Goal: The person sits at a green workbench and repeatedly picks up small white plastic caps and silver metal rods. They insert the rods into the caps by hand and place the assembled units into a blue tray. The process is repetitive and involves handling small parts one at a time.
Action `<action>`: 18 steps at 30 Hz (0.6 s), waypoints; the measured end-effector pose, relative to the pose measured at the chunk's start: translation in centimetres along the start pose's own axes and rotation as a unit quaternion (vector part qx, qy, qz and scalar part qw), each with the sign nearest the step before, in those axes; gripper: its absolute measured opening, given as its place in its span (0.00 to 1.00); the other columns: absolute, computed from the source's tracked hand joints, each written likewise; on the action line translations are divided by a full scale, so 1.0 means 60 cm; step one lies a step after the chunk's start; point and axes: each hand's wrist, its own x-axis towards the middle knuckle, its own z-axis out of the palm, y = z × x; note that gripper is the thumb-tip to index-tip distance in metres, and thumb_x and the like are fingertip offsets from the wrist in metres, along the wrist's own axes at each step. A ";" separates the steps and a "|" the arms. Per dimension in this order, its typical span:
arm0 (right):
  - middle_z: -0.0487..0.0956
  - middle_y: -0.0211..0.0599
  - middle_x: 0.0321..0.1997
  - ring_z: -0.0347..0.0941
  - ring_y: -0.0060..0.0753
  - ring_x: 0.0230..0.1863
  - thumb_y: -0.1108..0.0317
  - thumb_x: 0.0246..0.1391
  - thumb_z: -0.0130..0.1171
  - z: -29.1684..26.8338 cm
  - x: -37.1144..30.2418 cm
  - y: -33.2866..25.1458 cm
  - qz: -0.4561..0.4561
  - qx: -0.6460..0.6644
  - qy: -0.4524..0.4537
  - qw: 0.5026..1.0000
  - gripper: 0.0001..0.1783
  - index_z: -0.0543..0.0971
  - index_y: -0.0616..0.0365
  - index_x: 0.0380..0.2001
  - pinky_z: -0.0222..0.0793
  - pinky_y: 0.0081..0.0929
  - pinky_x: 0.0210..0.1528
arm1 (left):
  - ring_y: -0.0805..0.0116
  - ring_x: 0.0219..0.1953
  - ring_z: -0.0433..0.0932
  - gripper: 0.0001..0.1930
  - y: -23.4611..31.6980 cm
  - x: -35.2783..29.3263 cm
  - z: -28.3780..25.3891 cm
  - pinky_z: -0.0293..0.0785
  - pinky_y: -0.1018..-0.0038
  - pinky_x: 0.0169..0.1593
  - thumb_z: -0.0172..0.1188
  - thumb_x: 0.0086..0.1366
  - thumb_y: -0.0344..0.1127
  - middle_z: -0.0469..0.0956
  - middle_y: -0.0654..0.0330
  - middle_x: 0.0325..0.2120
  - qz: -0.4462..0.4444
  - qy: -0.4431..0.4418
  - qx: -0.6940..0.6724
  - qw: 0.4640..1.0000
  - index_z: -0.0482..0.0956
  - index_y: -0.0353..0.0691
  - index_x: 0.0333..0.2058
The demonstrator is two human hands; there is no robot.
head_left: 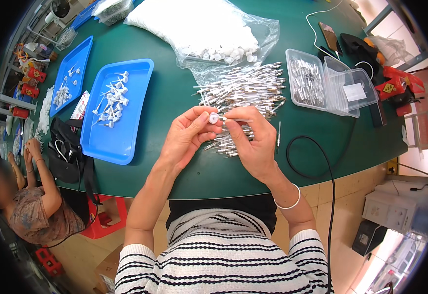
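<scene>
White cap (214, 117): at the grip, pinched by the left hand (190, 131); appears to be light, stiff plastic, smooth enough to turn if held loosely.
Cap hold point: opposite sides of the rim, by thumb and finger; keep the centre unobstructed. Moderate pressure should suffice.
Left hand grip: thumb and index finger closed on the white cap; other fingers curled below it.
Thin rod (237, 119): just right of the white cap, pinched by the right hand (254, 142); judged light, stiff along its length, liable to bend or snap under side load.
Rod hold point: close behind the end facing the cap; short overhang limits flexing.
Right hand grip: thumb and index finger closed on the thin rod.
Cap-to-rod contact: cannot be told; fingertips crowd the junction.
Rod pile (253, 85): beneath and beyond the grip; loose, crossed pieces, likely to roll. Lift singly.
Clear bag (269, 30): beyond the rod pile, with loose caps (228, 51) at its near end.
Blue tray (118, 149): left of the grip, well apart; carries capped rods (115, 100).
Clear box (309, 104): right of and beyond the grip; contains more rods.
</scene>
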 end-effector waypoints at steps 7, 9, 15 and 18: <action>0.77 0.37 0.31 0.75 0.30 0.28 0.79 0.51 0.60 -0.004 0.004 -0.004 0.011 0.002 -0.011 1.000 0.06 0.76 0.62 0.33 0.72 0.24 0.29 | 0.73 0.34 0.82 0.13 0.001 0.000 0.001 0.80 0.80 0.39 0.52 0.69 0.35 0.81 0.55 0.34 0.000 0.002 0.005 1.000 0.75 0.32 0.46; 0.77 0.37 0.30 0.75 0.30 0.27 0.79 0.51 0.60 -0.004 0.004 -0.004 0.008 -0.002 -0.011 1.000 0.06 0.76 0.62 0.33 0.72 0.24 0.29 | 0.73 0.34 0.82 0.13 0.001 0.000 0.001 0.80 0.80 0.39 0.52 0.69 0.35 0.81 0.55 0.34 0.003 0.002 0.008 1.000 0.75 0.32 0.46; 0.77 0.37 0.30 0.75 0.30 0.27 0.79 0.51 0.60 -0.008 0.007 -0.002 0.010 -0.003 -0.025 1.000 0.06 0.76 0.61 0.34 0.71 0.24 0.29 | 0.74 0.33 0.82 0.14 -0.001 0.001 -0.001 0.80 0.80 0.39 0.52 0.69 0.36 0.81 0.56 0.33 0.007 0.004 0.025 1.000 0.75 0.32 0.46; 0.78 0.37 0.31 0.75 0.30 0.27 0.79 0.51 0.60 -0.009 0.009 -0.003 0.013 0.005 -0.030 0.999 0.06 0.76 0.62 0.34 0.71 0.24 0.29 | 0.74 0.32 0.81 0.14 0.001 0.000 0.002 0.80 0.81 0.38 0.52 0.69 0.36 0.81 0.56 0.32 0.004 0.006 0.030 1.000 0.75 0.32 0.46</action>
